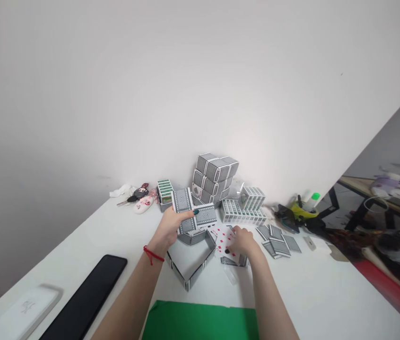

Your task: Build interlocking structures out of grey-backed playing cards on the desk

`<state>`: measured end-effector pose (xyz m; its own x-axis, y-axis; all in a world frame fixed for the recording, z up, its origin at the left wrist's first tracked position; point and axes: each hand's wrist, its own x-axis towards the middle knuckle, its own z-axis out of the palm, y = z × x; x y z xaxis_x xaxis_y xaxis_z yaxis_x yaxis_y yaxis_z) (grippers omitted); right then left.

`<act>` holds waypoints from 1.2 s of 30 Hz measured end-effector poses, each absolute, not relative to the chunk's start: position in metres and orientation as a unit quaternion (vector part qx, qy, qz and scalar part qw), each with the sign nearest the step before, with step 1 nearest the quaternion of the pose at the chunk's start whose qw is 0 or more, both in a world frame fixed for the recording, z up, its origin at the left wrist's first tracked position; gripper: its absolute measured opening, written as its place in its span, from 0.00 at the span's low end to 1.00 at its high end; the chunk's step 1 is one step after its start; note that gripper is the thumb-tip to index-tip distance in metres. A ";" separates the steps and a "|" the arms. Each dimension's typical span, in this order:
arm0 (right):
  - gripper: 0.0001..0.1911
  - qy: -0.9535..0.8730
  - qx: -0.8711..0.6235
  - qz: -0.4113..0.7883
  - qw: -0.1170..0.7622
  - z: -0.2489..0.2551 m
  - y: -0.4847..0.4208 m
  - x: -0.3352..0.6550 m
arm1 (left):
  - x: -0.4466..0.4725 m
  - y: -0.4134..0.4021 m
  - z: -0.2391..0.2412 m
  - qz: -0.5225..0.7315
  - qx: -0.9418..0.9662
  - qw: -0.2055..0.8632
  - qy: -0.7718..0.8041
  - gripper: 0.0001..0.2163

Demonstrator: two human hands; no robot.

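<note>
Two grey-backed playing cards [182, 203], set crosswise to each other, are gripped by my left hand [171, 224], its thumb lying across their backs. My right hand [244, 241] has its thumb and bent fingers on a face-up playing card [222, 237] with red diamonds, which lies over other cards on the table. Between my forearms stands a heart-like frame of folded cards [200, 269], open at the top. Behind my hands rises a stacked block structure made of cards [216, 177]. Part of what my right fingers touch is hidden.
Green-and-white card stacks [244, 211] stand behind my right hand, and a boxed stack [165, 191] behind my left. Loose cards [278, 241] lie right. A black phone [90, 297], a white box [26, 311], keys with charms [141, 196] and a green sheet [200, 321] are around.
</note>
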<state>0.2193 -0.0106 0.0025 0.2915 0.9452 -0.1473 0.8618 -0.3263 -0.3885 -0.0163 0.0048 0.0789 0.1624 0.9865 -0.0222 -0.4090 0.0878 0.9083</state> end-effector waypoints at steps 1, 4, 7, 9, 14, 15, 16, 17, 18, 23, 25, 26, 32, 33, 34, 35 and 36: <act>0.31 -0.566 -0.798 0.174 0.111 -0.001 -0.009 0.218 | -0.017 0.005 0.079 0.536 0.409 0.644 0.360 0.20; 0.25 -0.565 -0.800 0.178 0.101 -0.009 -0.005 0.219 | -0.017 0.006 0.077 0.527 0.431 0.637 0.361 0.20; 0.18 -0.567 -0.795 0.185 0.106 -0.011 -0.003 0.224 | -0.018 0.006 0.076 0.524 0.457 0.627 0.351 0.20; 0.19 -0.569 -0.792 0.188 0.120 -0.011 -0.002 0.227 | -0.018 0.006 0.076 0.521 0.469 0.624 0.345 0.20; 0.20 -0.561 -0.785 0.203 0.166 -0.006 -0.003 0.238 | -0.019 0.008 0.075 0.516 0.493 0.609 0.346 0.21; 0.19 -0.559 -0.784 0.207 0.173 -0.004 -0.004 0.241 | -0.020 0.008 0.075 0.514 0.497 0.606 0.349 0.21; 0.17 -0.558 -0.783 0.212 0.178 -0.002 -0.005 0.243 | -0.021 0.008 0.075 0.510 0.502 0.603 0.353 0.21; 0.14 -0.558 -0.780 0.216 0.182 -0.001 -0.005 0.246 | -0.022 0.008 0.076 0.506 0.505 0.600 0.358 0.22; 0.11 -0.559 -0.778 0.220 0.185 0.001 -0.006 0.249 | -0.023 0.008 0.076 0.503 0.508 0.597 0.365 0.21; 0.06 -0.575 -0.755 0.241 0.202 0.007 -0.010 0.255 | -0.027 0.005 0.080 0.489 0.516 0.591 0.380 0.19; 0.07 -0.584 -0.742 0.252 0.212 0.011 -0.012 0.254 | -0.028 0.005 0.080 0.484 0.517 0.597 0.377 0.19; 0.07 -0.587 -0.736 0.256 0.219 0.013 -0.013 0.254 | -0.029 0.005 0.080 0.482 0.517 0.599 0.376 0.18; 0.09 -0.584 -0.710 0.259 0.296 0.037 -0.021 0.254 | -0.031 0.006 0.081 0.463 0.532 0.598 0.380 0.17; 0.10 -0.577 -0.698 0.270 0.327 0.043 -0.023 0.253 | -0.031 0.005 0.082 0.459 0.539 0.594 0.383 0.17; 0.11 -0.567 -0.674 0.294 0.371 0.049 -0.026 0.251 | -0.031 0.005 0.083 0.455 0.544 0.589 0.386 0.17; 0.11 -0.553 -0.640 0.327 0.422 0.054 -0.028 0.247 | -0.030 0.004 0.084 0.450 0.549 0.586 0.390 0.18; 0.10 -0.537 -0.601 0.363 0.468 0.060 -0.031 0.243 | -0.030 0.003 0.084 0.442 0.555 0.586 0.393 0.18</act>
